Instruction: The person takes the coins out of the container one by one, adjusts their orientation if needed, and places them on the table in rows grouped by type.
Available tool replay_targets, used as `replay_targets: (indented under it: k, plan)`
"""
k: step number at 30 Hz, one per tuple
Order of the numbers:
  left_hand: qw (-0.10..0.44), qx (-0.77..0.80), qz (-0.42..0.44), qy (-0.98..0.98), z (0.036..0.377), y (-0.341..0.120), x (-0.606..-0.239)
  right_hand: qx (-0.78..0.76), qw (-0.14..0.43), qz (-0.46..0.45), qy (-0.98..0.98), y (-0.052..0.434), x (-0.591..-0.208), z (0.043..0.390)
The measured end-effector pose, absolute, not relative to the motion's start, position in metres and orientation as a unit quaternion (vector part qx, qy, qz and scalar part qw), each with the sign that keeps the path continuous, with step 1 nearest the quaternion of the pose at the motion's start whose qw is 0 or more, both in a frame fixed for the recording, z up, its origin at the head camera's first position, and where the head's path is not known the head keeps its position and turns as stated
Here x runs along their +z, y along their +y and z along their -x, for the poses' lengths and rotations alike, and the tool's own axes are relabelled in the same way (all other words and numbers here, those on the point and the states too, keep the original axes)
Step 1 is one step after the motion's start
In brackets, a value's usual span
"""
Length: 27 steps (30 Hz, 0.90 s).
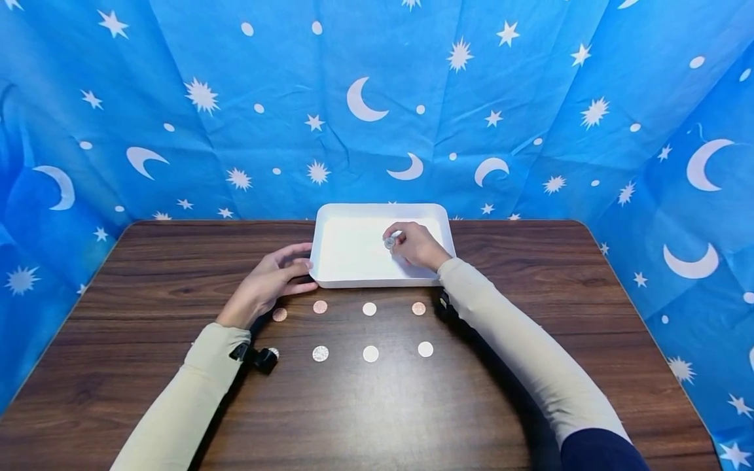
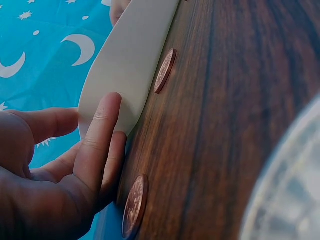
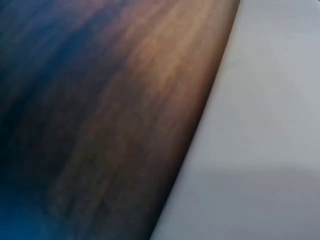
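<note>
A white tray lies at the far edge of the table. My right hand is over its right half and pinches a silver coin between thumb and fingers. At the tray's front left corner, my left hand has extended fingers resting against the outer wall. The left wrist view shows those fingers touching the wall, with a copper coin close below them. Only the tray's wall and wood show in the right wrist view; the right hand is out of sight there.
Several coins lie in two rows before the tray: copper-toned ones behind, silver ones in front. A left wrist camera partly covers one front coin. Blue cloth with moons and stars hangs behind the wooden table.
</note>
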<state>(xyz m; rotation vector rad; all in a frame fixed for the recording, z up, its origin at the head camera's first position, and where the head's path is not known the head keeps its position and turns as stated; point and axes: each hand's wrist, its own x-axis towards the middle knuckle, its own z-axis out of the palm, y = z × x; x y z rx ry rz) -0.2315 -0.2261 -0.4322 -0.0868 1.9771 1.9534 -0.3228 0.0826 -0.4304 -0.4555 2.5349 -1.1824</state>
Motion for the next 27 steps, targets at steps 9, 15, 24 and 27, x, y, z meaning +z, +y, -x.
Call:
replay_targets:
  k: [9,15,24,27]
  plan:
    - [0.174,0.690,0.046,0.701,0.231,-0.222,-0.433,-0.484,0.188,0.147,0.842,0.094,-0.418,0.313]
    - [0.169,0.678,0.062,0.713,0.228,-0.216,-0.430,-0.504,0.175,0.147,0.833,0.114,-0.399,0.297]
    - [0.164,0.659,0.076,0.730,0.227,-0.213,-0.424,-0.521,0.141,0.161,0.826,0.166,-0.384,0.264]
    - [0.168,0.654,0.079,0.733,0.227,-0.212,-0.424,-0.545,0.149,0.155,0.810,0.187,-0.385,0.249]
